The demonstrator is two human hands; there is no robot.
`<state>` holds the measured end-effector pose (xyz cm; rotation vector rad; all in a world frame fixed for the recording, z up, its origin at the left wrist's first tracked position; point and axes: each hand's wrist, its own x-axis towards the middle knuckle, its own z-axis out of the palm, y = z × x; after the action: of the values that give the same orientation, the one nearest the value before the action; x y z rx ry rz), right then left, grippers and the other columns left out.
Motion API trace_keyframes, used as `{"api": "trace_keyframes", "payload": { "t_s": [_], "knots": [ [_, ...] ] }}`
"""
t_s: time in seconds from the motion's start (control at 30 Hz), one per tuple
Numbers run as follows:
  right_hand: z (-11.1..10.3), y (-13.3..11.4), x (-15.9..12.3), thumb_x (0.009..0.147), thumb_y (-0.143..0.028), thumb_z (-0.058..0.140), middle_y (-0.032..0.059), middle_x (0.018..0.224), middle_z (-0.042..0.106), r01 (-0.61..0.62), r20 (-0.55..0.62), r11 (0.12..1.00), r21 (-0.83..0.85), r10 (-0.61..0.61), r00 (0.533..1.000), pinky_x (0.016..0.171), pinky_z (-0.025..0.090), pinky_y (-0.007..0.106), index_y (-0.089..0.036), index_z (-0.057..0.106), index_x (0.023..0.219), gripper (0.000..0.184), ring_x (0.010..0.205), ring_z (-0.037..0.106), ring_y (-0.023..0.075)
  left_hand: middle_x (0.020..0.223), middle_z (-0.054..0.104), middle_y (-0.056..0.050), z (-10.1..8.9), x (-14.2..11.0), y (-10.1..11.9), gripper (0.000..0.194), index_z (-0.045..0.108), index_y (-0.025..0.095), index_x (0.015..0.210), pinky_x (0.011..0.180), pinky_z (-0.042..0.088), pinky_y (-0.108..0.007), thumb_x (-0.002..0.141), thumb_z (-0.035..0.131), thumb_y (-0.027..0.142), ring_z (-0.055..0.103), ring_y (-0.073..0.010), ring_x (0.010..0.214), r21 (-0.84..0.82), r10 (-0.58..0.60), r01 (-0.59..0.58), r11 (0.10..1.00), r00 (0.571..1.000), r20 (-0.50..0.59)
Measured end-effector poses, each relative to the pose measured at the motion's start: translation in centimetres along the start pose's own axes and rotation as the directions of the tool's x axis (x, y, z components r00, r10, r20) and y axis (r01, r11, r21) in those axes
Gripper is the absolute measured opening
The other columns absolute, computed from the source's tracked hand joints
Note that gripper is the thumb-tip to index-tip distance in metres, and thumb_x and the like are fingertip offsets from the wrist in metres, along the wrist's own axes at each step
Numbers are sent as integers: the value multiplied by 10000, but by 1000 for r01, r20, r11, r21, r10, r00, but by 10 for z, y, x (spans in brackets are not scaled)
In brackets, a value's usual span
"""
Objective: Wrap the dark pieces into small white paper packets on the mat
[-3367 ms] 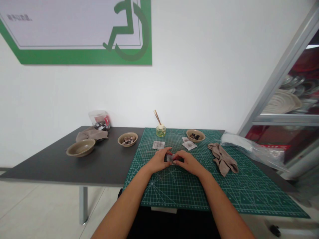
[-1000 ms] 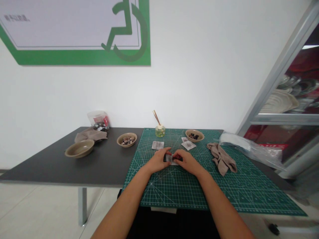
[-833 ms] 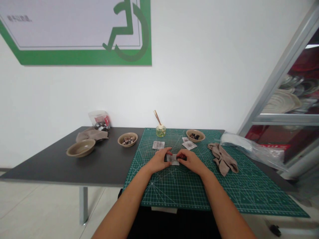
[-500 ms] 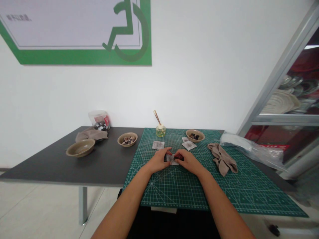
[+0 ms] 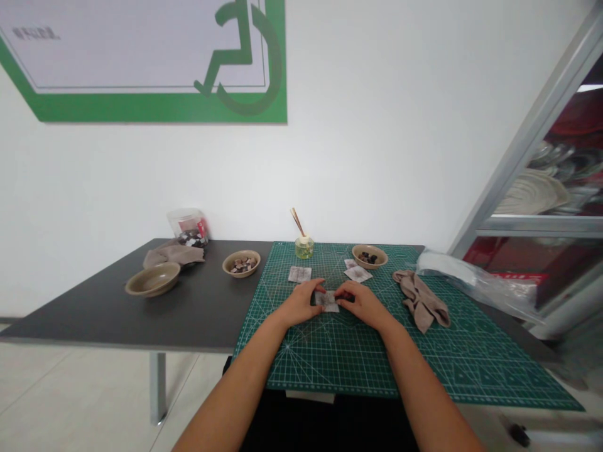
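Note:
A small grey-white stained square, perhaps cloth or paper (image 5: pixel 328 302), lies on the green cutting mat (image 5: pixel 330 364) between my hands. My left hand (image 5: pixel 301 304) is at its left side, thumb and forefinger spread apart, with their tips touching its edge. On the right side, my right hand (image 5: pixel 362 302) has its thumb and fingers closed together at the square's edge. Whatever sits between those right fingertips is too small to make out. Similar squares lie beyond my hands: one at the left (image 5: pixel 299 274) and an overlapping pair at the right (image 5: pixel 358 274).
A bowl with dark pieces (image 5: pixel 370 266) stands at the mat's back right, near a crumpled brown cloth (image 5: pixel 421 301) and a plastic bag (image 5: pixel 475 285). Behind is a reed diffuser (image 5: pixel 304 248). Leftward are a bowl of pieces (image 5: pixel 242 274), another bowl (image 5: pixel 153 289) and a clear jar (image 5: pixel 188 223).
My right hand has shifted slightly right, its fingers drawn off the square's middle, so more of the square shows. My left hand has stayed in place.

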<state>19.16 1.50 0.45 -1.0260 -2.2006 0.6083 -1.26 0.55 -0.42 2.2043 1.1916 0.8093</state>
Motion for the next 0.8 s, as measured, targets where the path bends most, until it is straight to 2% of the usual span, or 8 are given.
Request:
{"api": "trace_keyframes", "payload": {
  "t_s": [0.23, 0.33, 0.43, 0.6, 0.8],
  "knots": [
    [6, -6, 3, 724, -71, 554, 31, 814, 592, 49, 68, 999, -16, -48, 997, 727, 414, 302, -201, 650, 861, 212, 787, 525, 169, 1140, 591, -73, 0, 0, 2, 656, 406, 187, 1272, 985, 346, -389, 664, 649, 161, 521, -232, 1079, 6, -2, 2, 1000, 1000, -6],
    [6, -4, 2, 725, -104, 564, 25, 800, 585, -22, 22, 1000, -10, 22, 1000, 690, 411, 289, -183, 617, 898, 198, 748, 523, 161, 1146, 590, -75, -1, 0, 3, 656, 407, 183, 1272, 995, 332, -393, 664, 651, 161, 512, -237, 1093, 7, -12, 12, 1000, 1000, 0],
    [4, -3, 1, 722, -124, 565, 7, 746, 570, -85, -15, 996, -8, 85, 996, 647, 400, 271, -174, 586, 817, 109, 696, 515, 150, 1140, 594, -67, -2, 0, 4, 663, 396, 186, 1278, 1001, 323, -396, 665, 646, 155, 508, -234, 1097, 3, -11, 11, 1000, 1000, 10],
    [6, -7, 2, 727, -108, 559, 16, 770, 578, -38, 35, 999, 14, 37, 999, 675, 411, 275, -174, 598, 812, 114, 724, 524, 153, 1128, 594, -72, -1, 0, 3, 660, 401, 165, 1271, 994, 334, -381, 659, 647, 155, 513, -229, 1085, 4, -10, 10, 1000, 1000, 1],
    [2, 0, 1, 737, -112, 561, 27, 778, 594, -43, -7, 999, 24, 43, 999, 680, 423, 283, -172, 626, 810, 115, 728, 535, 157, 1137, 592, -72, -1, 0, 2, 664, 397, 167, 1275, 993, 334, -382, 658, 641, 146, 514, -229, 1082, -3, -8, 8, 1000, 1000, 2]
  ]
}}
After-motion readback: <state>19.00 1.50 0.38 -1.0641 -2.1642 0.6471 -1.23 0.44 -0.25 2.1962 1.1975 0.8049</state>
